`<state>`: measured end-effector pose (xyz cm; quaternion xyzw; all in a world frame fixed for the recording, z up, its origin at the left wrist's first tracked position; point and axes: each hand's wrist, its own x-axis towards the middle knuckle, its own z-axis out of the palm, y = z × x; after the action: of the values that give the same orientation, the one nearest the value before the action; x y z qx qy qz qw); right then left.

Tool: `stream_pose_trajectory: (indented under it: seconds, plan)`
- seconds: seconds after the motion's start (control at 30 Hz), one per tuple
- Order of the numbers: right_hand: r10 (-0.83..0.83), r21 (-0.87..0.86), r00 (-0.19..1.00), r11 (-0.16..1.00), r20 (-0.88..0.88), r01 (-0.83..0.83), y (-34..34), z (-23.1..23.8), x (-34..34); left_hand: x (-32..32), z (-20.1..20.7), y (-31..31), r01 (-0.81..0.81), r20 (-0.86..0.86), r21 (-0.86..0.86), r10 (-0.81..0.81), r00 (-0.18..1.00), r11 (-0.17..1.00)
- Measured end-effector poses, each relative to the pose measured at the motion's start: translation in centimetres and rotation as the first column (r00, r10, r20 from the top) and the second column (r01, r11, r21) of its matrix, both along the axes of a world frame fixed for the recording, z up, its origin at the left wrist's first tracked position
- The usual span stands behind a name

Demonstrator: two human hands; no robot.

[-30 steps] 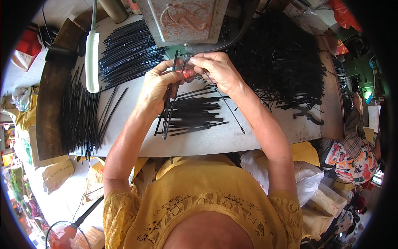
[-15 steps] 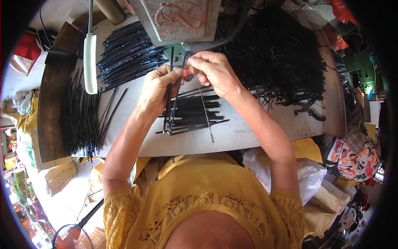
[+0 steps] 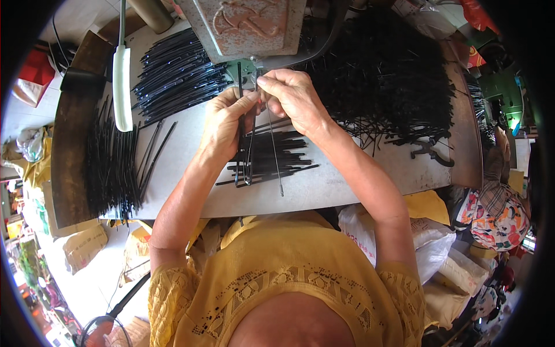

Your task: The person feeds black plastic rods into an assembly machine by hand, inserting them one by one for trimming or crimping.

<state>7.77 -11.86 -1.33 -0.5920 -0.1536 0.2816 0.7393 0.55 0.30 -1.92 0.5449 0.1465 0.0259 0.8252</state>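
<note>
Under the metal machine head [image 3: 248,29], both hands meet, fingertips almost touching. My left hand [image 3: 224,121] is closed on a few thin black rods [image 3: 248,159] that look like umbrella ribs; they hang toward me over the table. My right hand [image 3: 296,101] pinches at their upper end, close to the machine's working point, where the exact grip is hidden. A single thinner rod [image 3: 274,150] slants down from between the hands. Something red shows at the fingertips, too small to make out. Below the hands lies a small stack of black rods [image 3: 286,153].
Black rods [image 3: 179,75] lie piled at the back left, with another bundle [image 3: 115,168] along the left edge. A large dark heap [image 3: 393,75] covers the right side, black pliers [image 3: 430,153] before it. A white lamp [image 3: 122,89] hangs at left. Bags [image 3: 428,243] sit under the table.
The thinner rod has swung left, its lower end now nearer the left hand's rods. Those rods have shifted slightly right, and both hands have drawn a little closer together.
</note>
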Motion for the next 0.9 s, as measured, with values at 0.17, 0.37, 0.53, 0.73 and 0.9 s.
stream_pose_trajectory:
  seconds: [0.17, 0.37, 0.53, 0.73, 0.9]
  plan:
    - [0.009, -0.011, 1.000, 1.000, -0.014, -0.009, 0.2, -0.3, 0.3, 0.2, 0.3, 0.1, 0.003, -0.038, -0.047, -0.005, 0.999, 0.999]
    - [0.024, 0.019, 0.996, 1.000, -0.086, -0.022, 0.4, -0.3, 0.5, 0.5, 0.4, 0.4, -0.042, -0.095, -0.051, 0.037, 0.995, 0.998]
    - [-0.001, -0.029, 0.992, 1.000, -0.126, -0.003, 0.3, -0.3, 0.4, 0.7, 1.0, 0.2, -0.054, -0.147, 0.056, 0.062, 0.987, 0.997]
    - [0.017, -0.214, 1.000, 0.977, -0.015, -0.020, -2.2, 1.4, 0.8, 0.9, 1.2, 0.5, -0.101, -0.151, 0.132, 0.120, 0.981, 0.986]
    - [-0.088, -0.309, 0.988, 0.943, 0.131, 0.125, -6.8, 2.3, 2.5, 0.6, 1.7, 1.1, -0.101, -0.117, 0.093, 0.111, 0.987, 0.991]
